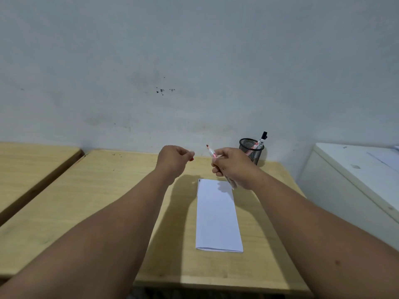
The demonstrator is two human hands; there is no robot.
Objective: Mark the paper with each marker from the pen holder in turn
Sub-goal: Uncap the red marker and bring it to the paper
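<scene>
My right hand [234, 167] grips an uncapped red marker [212, 153], its red tip pointing up and left above the desk. My left hand [173, 159] is closed around the marker's red cap [191, 159], a short gap left of the tip. Below both hands a folded white paper [217, 216] lies on the wooden desk [103, 203], with a small dark mark at its far left corner. A black mesh pen holder [251, 148] stands at the desk's back right, just behind my right hand, with a black-capped marker [262, 140] leaning in it.
A grey-white wall rises right behind the desk. A second wooden desk [28, 169] sits to the left across a narrow gap. A white cabinet [354, 186] stands close on the right.
</scene>
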